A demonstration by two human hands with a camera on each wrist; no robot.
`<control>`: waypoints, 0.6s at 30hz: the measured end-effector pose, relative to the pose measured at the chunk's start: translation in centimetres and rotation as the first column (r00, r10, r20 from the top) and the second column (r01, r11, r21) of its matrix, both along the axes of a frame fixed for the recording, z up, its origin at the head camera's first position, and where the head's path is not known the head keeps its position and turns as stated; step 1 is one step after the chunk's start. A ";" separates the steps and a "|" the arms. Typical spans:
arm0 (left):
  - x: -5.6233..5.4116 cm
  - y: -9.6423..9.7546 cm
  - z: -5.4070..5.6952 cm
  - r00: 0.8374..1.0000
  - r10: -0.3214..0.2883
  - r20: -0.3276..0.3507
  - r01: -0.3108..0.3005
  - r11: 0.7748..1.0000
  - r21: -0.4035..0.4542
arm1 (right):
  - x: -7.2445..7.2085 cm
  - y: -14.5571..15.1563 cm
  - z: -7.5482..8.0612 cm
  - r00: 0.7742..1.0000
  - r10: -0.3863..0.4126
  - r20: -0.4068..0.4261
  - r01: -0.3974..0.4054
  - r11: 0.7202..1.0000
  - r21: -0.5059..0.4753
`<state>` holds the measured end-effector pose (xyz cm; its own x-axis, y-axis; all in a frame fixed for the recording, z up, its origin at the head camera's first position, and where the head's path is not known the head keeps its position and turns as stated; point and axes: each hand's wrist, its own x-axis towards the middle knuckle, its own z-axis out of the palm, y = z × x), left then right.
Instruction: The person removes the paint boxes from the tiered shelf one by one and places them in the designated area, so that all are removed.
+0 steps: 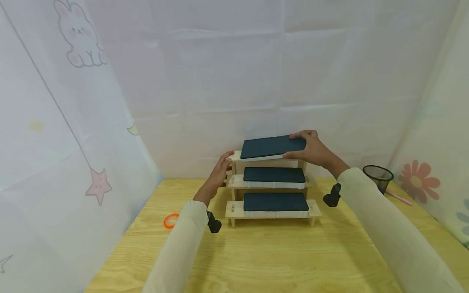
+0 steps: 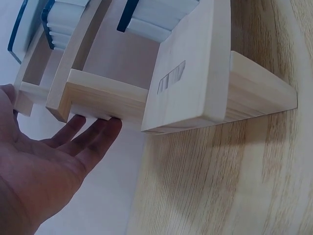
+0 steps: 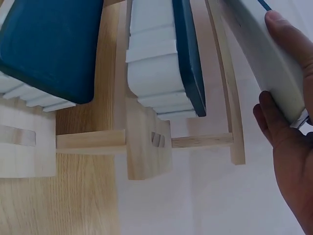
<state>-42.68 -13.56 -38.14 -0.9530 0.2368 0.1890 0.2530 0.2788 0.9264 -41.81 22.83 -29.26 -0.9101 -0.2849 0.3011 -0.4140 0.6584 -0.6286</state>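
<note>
A three-tier light wooden stand (image 1: 231, 209) stands on the table. My right hand (image 1: 312, 151) grips the right end of a white box with a dark blue top (image 1: 269, 146), thumb on the near side and fingers over the far side. This box is tilted at the top tier, its right end raised; the right wrist view shows that end apart from the wood. My left hand (image 2: 54, 161) lies against the stand's left side, fingers extended and fingertips touching the wood. Similar boxes sit on the middle tier (image 1: 274, 175) and the bottom tier (image 1: 275, 202).
An orange ring (image 1: 166, 223) lies on the table (image 1: 256, 260) at left. At right are a black mesh cup (image 1: 382, 185) and a pink stick-like thing (image 1: 399, 197). A pale printed cloth (image 1: 220, 81) hangs close behind the stand.
</note>
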 end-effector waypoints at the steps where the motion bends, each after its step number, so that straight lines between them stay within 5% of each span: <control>1: 0.0 0.0 0.0 1.000 0.000 0.000 0.000 1.000 -0.005 | 0.1 0.0 -0.1 1.000 0.002 -0.003 -0.002 1.000 -0.015; 18: 0.2 0.0 0.0 0.999 -0.002 0.037 0.001 1.000 0.020 | 2.2 2.3 0.4 0.998 -0.024 -0.052 0.014 0.982 -0.189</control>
